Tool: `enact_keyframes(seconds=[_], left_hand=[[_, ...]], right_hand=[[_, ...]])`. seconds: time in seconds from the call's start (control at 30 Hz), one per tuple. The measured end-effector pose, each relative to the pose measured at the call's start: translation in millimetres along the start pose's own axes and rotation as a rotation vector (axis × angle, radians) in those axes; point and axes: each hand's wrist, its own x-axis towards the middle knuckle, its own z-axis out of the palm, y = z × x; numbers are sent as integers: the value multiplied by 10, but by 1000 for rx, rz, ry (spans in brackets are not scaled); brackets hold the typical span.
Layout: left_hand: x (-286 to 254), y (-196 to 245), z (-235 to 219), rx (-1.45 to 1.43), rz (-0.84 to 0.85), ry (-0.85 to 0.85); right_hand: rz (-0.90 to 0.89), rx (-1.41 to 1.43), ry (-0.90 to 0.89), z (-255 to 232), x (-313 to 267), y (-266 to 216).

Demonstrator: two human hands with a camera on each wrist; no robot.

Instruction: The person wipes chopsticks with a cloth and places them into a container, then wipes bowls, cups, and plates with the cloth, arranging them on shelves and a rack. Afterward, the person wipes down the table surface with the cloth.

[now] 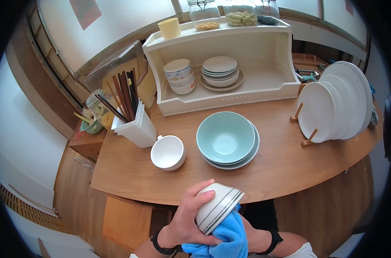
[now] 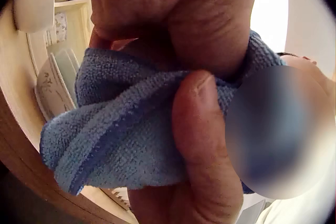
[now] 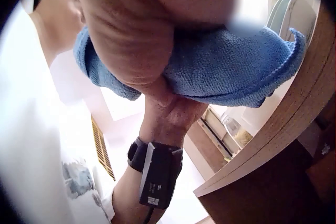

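Tilted on its side just over the table's near edge is a white bowl (image 1: 217,204) with dark stripes round its rim. My left hand (image 1: 189,215) grips it from the left, fingers and thumb spread over its outside. A blue cloth (image 1: 230,234) is bunched at the bowl's mouth and hangs below it. My right hand (image 3: 131,40) holds the cloth, its fingers curled into the folds; in the head view the bowl and cloth hide most of this hand. Ahead, a light green bowl (image 1: 225,137) sits on stacked dishes, with a white cup (image 1: 168,152) to its left.
A white container (image 1: 139,129) of chopsticks stands at the left of the wooden table (image 1: 281,167). White plates (image 1: 318,112) stand in a wooden rack at the right. At the back, a cream shelf (image 1: 264,64) holds stacked bowls and plates, with jars and a yellow cup (image 1: 169,28) on top.
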Motion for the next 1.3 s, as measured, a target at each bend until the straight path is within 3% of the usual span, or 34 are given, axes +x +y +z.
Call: enact_keyframes(seconds=[0.03,0.1,0.13,0.2,0.23,0.3,0.37,0.43,0.53,0.57,0.6,0.7,0.73,0.77,0.83,0.9,0.93,0.97,1.03,1.1,1.17,1.2,1.23,1.3], left_hand=[[-8,-23,-5,0,-3,-2],[-16,-87,-7,-80,-63,-68],[-31,-81,37,-83,-61,-67],[-83,-44,171,-444,-387,66],[-79,-21,220,-443,-383,76],[-65,34,268,-728,-535,212],[-49,46,217,-660,-551,233],[-68,8,187,-839,-575,319],[-81,12,172,-856,-578,303],[-76,16,187,-874,-577,305],[-85,16,205,-875,-579,294],[-132,1,258,-968,-645,297],[-133,-3,271,-955,-647,286],[-108,18,275,-941,-648,277],[-67,124,267,-649,-565,152],[-87,158,293,-646,-565,-15],[-103,157,272,-698,-605,-76],[-117,152,243,-748,-643,-134],[-101,159,165,-804,-648,-104],[-117,168,160,-870,-650,-95],[-144,174,260,-694,-563,176],[-166,121,352,-662,-425,286],[-178,55,343,-663,-426,285],[-170,-55,301,-205,-171,198]], right_hand=[[0,3,0,-3,22,-113],[-297,-612,-57,-22,27,-306],[-296,-615,-55,-52,-4,-321],[-463,-1255,-109,-161,-70,-359],[-464,-1261,-119,-253,-152,-299],[-165,-694,55,-410,-309,-106],[-162,-691,53,-433,-262,-209],[-160,-665,77,-590,-270,-376],[-173,-608,148,-789,-241,-665],[-180,-590,177,-557,-13,-759],[-185,-571,206,-572,-569,-191],[-197,-520,276,-435,-377,-403],[-200,-505,294,-434,-401,-409],[-202,-489,309,-254,-44,-673],[-205,-456,334,-385,-281,-567],[-203,-430,343,-322,-167,-672],[-474,-212,478,-99,72,-858],[-467,-215,450,-22,71,-1052],[-732,-997,371,137,6,-1342],[-690,-922,360,165,62,-1315],[-608,-767,389,203,93,-1230],[-566,-688,406,225,101,-1173],[-525,-609,426,247,104,-1112],[-446,-450,467,286,112,-999]])
